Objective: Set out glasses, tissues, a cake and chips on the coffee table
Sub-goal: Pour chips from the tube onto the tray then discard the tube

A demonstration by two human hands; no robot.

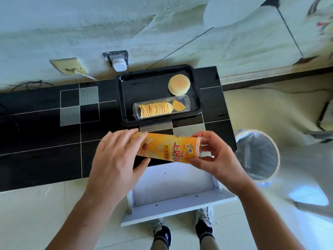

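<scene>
**Chips and cake on the tray, empty can in hand**

From the head camera we look down on a black tiled counter (45,123) that runs across the middle of the frame. On it, just above centre, sits a black tray (126,112). A round cake (179,86) lies in the tray's upper right part, and a clear plastic sleeve of chips (155,109) lies lengthwise along its lower edge, with one loose chip at the sleeve's right end.

Below the tray we hold an orange chip can (167,147) on its side, over the counter's near edge. Our left hand (117,156) wraps the can's left end, fingers curled over the top and thumb underneath. Our right hand (214,157) grips the can's right end, where a clear lid (202,147) sits; the fingers are curled round that rim. We cannot tell whether the lid is fully seated.

An open white drawer (176,201) juts out under our hands, and a bin with a clear liner (259,154) stands at the right of the frame.

We judge the cake and chips as set out. No glasses or tissues show anywhere in this view, so those parts look still to do, and the can seems due for putting aside.
</scene>
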